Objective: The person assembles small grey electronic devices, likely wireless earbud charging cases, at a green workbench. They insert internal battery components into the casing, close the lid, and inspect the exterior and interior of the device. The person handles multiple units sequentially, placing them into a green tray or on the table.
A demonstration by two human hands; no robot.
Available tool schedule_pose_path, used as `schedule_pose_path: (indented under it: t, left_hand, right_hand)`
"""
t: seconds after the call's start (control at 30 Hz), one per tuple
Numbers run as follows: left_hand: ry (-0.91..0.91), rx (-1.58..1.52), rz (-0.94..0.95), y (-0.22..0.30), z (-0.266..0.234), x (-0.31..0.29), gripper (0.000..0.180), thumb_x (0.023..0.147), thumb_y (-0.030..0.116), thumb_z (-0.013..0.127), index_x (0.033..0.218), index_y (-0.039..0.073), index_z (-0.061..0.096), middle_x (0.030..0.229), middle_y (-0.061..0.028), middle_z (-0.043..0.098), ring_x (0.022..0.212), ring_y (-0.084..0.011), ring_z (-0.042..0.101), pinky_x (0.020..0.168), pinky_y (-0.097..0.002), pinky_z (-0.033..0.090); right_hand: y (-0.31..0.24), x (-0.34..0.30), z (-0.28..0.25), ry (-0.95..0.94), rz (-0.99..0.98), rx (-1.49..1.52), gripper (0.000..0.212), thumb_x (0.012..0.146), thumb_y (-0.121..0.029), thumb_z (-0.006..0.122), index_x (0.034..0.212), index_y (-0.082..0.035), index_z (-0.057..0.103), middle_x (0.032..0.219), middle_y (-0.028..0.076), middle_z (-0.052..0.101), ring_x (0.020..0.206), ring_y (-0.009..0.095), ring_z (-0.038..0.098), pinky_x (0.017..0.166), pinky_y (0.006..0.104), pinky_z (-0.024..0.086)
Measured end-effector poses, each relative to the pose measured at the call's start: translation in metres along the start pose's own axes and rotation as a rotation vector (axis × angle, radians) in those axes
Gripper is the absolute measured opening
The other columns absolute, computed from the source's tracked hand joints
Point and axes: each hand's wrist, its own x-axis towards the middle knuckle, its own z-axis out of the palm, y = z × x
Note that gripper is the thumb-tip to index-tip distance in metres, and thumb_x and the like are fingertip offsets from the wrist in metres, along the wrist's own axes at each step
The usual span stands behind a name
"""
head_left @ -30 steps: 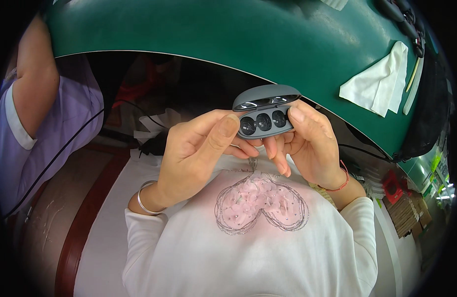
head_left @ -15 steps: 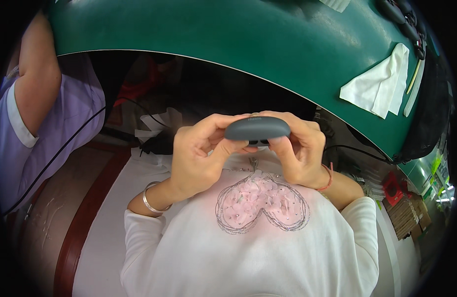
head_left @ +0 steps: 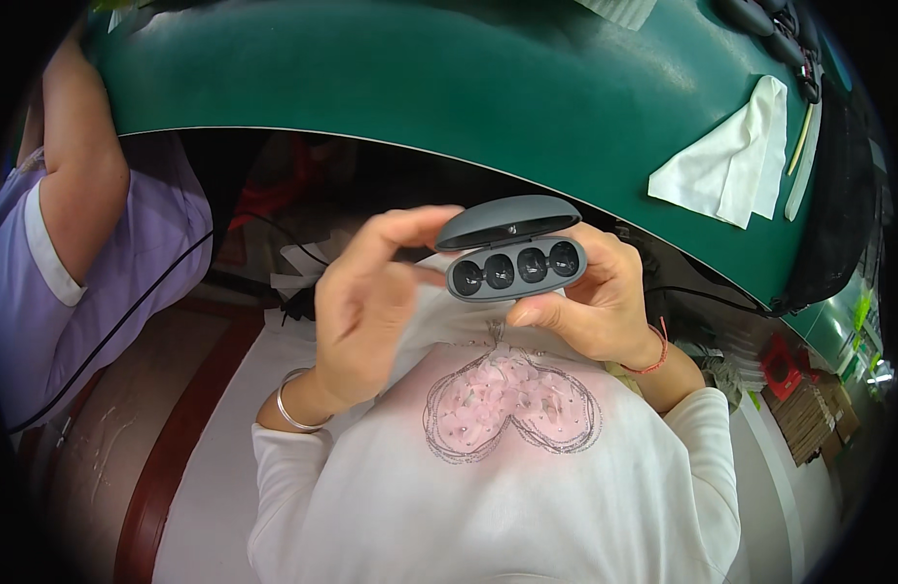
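Indoors, a green-topped table [head_left: 371, 78] curves across the space beyond both hands, its pale edge passing ahead of the fingers. Nearer than the hands is the wearer's white top [head_left: 527, 516], with a pink, petal-covered design [head_left: 512, 404] just below the space between the wrists. Well to the left of the left hand, a co-worker [head_left: 128, 224] in lavender shows a bare arm and a white-banded sleeve.

Slightly blurred, the left hand [head_left: 366, 311] is partly open, thumb and fingers apart and closed on nothing; its fingertips are at the left end of a raised lid [head_left: 507, 211], whether touching or just beside it cannot be told. The right hand [head_left: 610, 297] grips the right end of a gray oval case [head_left: 517, 245], thumb below its near edge and fingers behind it. The case sits between the two hands, above the white top, lid up and inside facing the wearer.

Beyond the right hand and to its right, a folded white cloth [head_left: 726, 161] lies on the table near a thin yellow stick [head_left: 799, 141]. A silver bangle [head_left: 282, 401] circles the left wrist, a red cord bracelet [head_left: 661, 355] the right. Smallest are four dark, glossy rounded shapes [head_left: 499, 271] lined up in the case, just left of the right hand's fingers
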Motion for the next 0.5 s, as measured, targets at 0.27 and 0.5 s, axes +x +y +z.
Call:
schedule_pose_path:
  t: [0.27,0.5]
  left_hand:
    - [-0.014,-0.049,0.003,0.005,0.0003,0.0,0.075,0.097,0.055,0.028,0.127,-0.011,0.044,0.13,-0.0241,0.05,0.115,-0.0304,0.055,0.097,-0.043,0.044]
    - [0.025,-0.184,0.112,0.0112,0.0082,0.0029,0.071,0.096,0.048,0.046,0.137,-0.008,0.032,0.116,-0.0229,0.06,0.117,-0.0281,0.053,0.106,-0.0413,0.03]
  right_hand:
    - [-0.0011,0.0003,-0.0051,0.028,-0.079,-0.156,0.037,0.075,-0.01,0.079,0.107,0.002,0.064,0.084,0.003,0.068,0.062,0.005,0.055,0.058,0.0205,0.045]
    - [-0.0022,-0.0009,-0.0022,0.05,-0.024,-0.101,0.026,0.078,-0.009,0.077,0.099,0.001,0.067,0.083,0.002,0.064,0.067,0.007,0.055,0.059,0.0204,0.043]
